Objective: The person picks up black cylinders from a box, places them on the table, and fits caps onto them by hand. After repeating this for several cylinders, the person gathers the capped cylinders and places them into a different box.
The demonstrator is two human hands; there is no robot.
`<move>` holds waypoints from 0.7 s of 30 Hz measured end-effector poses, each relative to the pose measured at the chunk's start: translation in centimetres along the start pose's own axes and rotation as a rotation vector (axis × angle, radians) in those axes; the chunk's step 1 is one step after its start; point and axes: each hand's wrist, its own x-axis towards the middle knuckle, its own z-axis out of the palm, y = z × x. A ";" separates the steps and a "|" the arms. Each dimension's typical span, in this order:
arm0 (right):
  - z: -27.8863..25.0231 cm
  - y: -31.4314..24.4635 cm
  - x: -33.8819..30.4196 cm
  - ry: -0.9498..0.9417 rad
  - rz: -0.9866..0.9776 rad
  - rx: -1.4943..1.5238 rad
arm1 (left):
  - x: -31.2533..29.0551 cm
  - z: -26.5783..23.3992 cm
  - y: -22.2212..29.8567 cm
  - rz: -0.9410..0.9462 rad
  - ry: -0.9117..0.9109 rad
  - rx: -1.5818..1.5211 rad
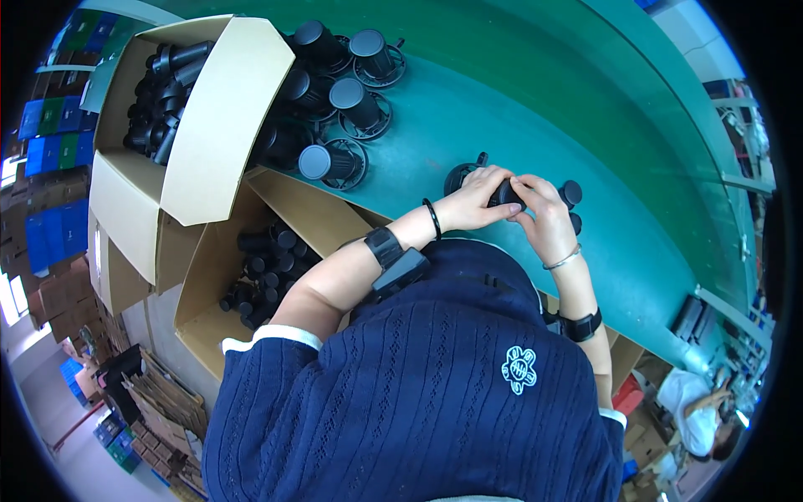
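At the near edge of a smooth green tabletop (pixel 502 100), right up against the body: a tight two-handed hold! Gripping, between the left hand (pixel 478 201) and the right hand (pixel 544 213), a black, rounded plastic part (pixel 504 195), with fingers bent narrow around it and fingertips almost meeting. Mostly covered, that part; cannot tell its full shape.

Just beside the left hand, partly hidden under it, a black plastic ring-shaped base (pixel 457 177) with a small tab pointing away. Just past the right hand, two short black plastic cylinders (pixel 571 193), close together.

On to the wrists: on the left, a thin black bracelet (pixel 432 219) and a wide black strap (pixel 385 248); on the right, a slim silver-coloured bangle (pixel 563 258).

Further out, up to the left, a cluster of black, ribbed cylinders with grey ends (pixel 354 102), several set in round open-framed bases. Beside them, a tan cardboard box (pixel 226 117), flaps spread, loaded with black tubular pieces (pixel 167 96). Below that, a second open brown carton (pixel 201 309), heaped with small black cylindrical pieces (pixel 269 272). And far over at lower right, a co-worker in a white top (pixel 690 410)!
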 end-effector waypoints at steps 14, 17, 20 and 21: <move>0.7 1.1 -0.4 0.058 -0.020 0.059 | -0.2 -0.1 0.2 0.027 0.054 0.038; 0.7 1.0 -0.4 0.053 -0.024 0.041 | -0.2 -0.1 0.3 0.022 0.029 0.028; 0.4 0.3 -0.3 0.036 -0.003 0.004 | -0.2 0.0 0.3 0.000 0.023 0.028; 0.3 0.2 -0.3 0.028 0.009 -0.020 | -0.2 0.0 0.3 0.005 0.028 0.031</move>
